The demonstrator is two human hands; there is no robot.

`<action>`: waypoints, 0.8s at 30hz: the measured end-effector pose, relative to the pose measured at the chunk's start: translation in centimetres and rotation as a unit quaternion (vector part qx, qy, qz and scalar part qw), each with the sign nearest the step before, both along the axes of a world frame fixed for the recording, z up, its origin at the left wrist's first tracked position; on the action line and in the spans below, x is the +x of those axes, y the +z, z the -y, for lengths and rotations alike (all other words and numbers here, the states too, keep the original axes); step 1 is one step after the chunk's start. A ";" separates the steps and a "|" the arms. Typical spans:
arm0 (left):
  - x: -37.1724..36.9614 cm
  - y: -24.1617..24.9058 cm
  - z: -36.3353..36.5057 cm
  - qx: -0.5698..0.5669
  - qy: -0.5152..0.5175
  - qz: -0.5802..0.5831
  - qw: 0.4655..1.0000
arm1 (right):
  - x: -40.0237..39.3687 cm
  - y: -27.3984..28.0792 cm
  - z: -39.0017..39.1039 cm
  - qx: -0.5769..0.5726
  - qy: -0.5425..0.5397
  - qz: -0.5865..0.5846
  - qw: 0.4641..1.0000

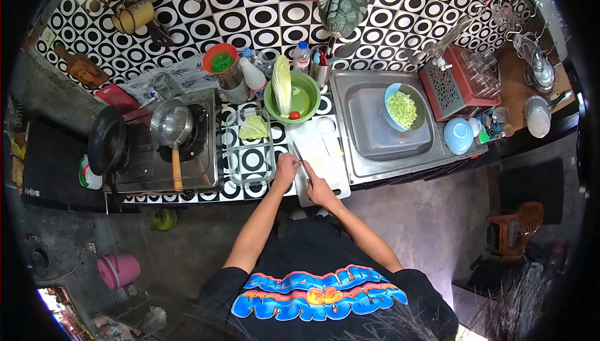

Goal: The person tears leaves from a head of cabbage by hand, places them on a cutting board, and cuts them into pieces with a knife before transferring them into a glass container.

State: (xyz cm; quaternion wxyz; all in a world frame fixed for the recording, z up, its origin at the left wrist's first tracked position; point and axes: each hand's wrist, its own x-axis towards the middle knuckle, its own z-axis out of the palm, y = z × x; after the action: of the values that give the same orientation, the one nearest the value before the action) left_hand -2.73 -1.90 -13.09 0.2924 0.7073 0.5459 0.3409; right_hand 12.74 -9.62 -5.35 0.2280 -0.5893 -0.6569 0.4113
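Note:
My right hand (320, 191) is closed round the handle of a knife (297, 151), whose blade points away from me over the white cutting board (338, 178). Close beside the blade, my left hand (287, 168) has its fingers curled together at the board's left edge; whether anything is in them is hidden. A few pale pieces (317, 159) lie on the board. Left of it stands a clear glass dish (236, 165) with a light green cabbage leaf (253, 127) at its far end. Behind the board, a green basin (318, 100) holds a napa cabbage (282, 88) and a tomato (294, 115).
At right, the sink (350, 167) holds a bowl of chopped greens (401, 110). A strainer pot (172, 122) and a black frying pan (106, 140) are on the stove at left. Bottles (253, 77) and a utensil holder (320, 74) line the tiled wall.

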 end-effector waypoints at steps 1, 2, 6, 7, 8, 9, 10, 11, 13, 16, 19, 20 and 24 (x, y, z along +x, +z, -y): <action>0.1 0.1 0.0 0.008 0.005 -0.002 1.000 | -0.2 0.0 0.1 0.006 -0.002 0.007 1.000; 0.1 0.2 0.0 0.014 0.000 0.000 1.000 | -0.5 -0.1 0.3 0.011 -0.004 0.014 1.000; 0.0 0.5 -0.1 0.018 0.003 0.002 1.000 | -1.1 -1.2 0.9 0.025 -0.014 0.018 0.999; 0.1 0.5 0.1 0.013 0.006 0.002 1.000 | -1.2 -2.3 1.0 0.026 -0.010 0.028 0.999; 0.2 0.5 0.5 0.017 0.014 0.002 1.000 | -1.3 -3.3 0.9 0.027 -0.007 0.039 0.999; 0.2 0.1 0.2 0.026 0.022 0.001 0.999 | -1.5 -3.3 0.5 0.031 -0.004 0.050 0.998; 0.1 -0.2 0.1 0.034 0.033 0.000 0.999 | -1.7 -3.3 0.0 0.033 -0.002 0.058 0.998; -0.2 -0.5 0.0 0.054 0.012 -0.002 0.998 | -1.8 -3.3 -0.5 0.034 0.000 0.066 0.997; 0.0 -0.7 -0.1 0.039 0.008 -0.010 0.999 | -1.7 -3.3 -1.4 0.040 0.000 0.068 0.997; 0.1 -0.4 0.3 0.029 0.008 -0.010 1.000 | -1.4 -3.0 -2.1 0.045 -0.001 0.040 0.998; 0.0 0.2 0.7 0.003 -0.003 -0.004 1.000 | -0.6 -2.7 -2.6 0.046 -0.004 0.003 0.999; -0.1 0.5 0.7 0.002 -0.002 0.003 1.000 | -0.3 -2.6 -2.7 0.043 -0.007 -0.007 0.999; -0.1 0.5 0.5 -0.026 0.004 0.012 1.000 | 0.5 -1.8 -2.3 0.030 -0.009 0.009 0.999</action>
State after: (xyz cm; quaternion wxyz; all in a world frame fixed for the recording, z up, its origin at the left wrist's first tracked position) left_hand -2.86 -2.45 -12.59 0.3162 0.6927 0.5542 0.3362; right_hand 13.21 -7.36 -7.14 0.2431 -0.5920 -0.6656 0.3838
